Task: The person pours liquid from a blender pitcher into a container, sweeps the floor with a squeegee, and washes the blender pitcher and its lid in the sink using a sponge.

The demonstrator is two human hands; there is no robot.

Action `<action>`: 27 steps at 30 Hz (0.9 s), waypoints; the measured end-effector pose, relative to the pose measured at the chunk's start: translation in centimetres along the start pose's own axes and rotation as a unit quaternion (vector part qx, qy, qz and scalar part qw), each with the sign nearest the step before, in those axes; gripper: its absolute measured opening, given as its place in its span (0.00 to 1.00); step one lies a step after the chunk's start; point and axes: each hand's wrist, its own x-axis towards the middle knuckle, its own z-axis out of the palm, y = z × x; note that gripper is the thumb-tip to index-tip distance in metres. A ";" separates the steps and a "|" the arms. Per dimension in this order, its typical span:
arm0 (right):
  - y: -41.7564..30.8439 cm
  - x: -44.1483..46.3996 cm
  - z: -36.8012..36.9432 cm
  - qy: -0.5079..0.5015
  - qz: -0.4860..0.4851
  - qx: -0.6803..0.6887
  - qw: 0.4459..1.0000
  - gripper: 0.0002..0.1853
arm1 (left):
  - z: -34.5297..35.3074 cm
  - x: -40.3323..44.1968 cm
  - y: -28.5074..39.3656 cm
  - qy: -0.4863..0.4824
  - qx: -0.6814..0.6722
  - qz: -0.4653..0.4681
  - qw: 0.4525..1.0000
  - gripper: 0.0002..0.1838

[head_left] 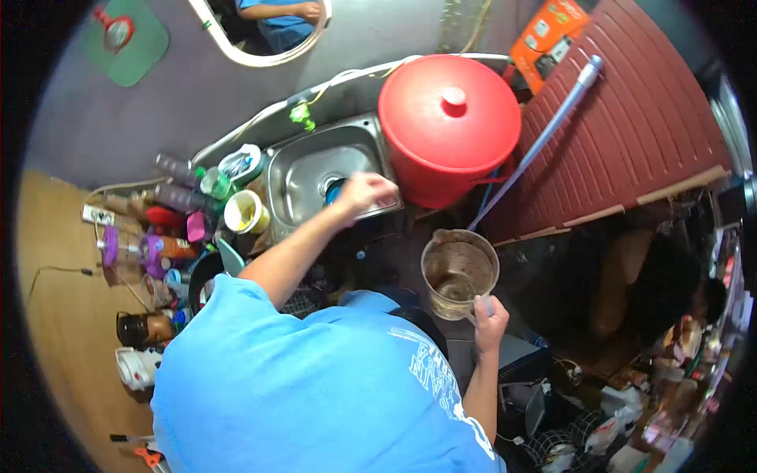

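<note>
My right hand (490,319) is wrapped round the handle of a clear plastic jug (447,307), held to the right of the sink with its wide mouth facing up. The jug's walls look brownish, and I cannot tell whether liquid is inside. My left hand (367,191) is over the near right part of the steel sink (307,162). Its fingers are blurred and point right, so whether they hold anything is unclear. A blue object (334,191) shows in the sink beside my left wrist, partly hidden by it.
A large red lidded bin (449,118) stands right of the sink. Beside it a pale pipe (544,134) leans by a dark red ridged panel (631,118). A green tap (302,116) is above the basin. On the left are a pale tub (246,211) and several bottles.
</note>
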 end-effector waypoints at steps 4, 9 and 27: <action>-0.3 2.4 5.6 -0.068 0.038 0.010 0.997 0.18 | -13.7 2.2 -0.9 0.315 0.283 0.133 0.896 0.11; -1.5 5.4 11.9 -0.138 0.009 -0.087 0.987 0.19 | -22.1 8.2 0.9 0.369 0.536 -0.057 0.757 0.20; -5.6 14.5 26.5 -0.150 0.065 -0.090 0.982 0.17 | -20.9 12.9 -15.0 0.356 -0.391 -0.113 0.841 0.36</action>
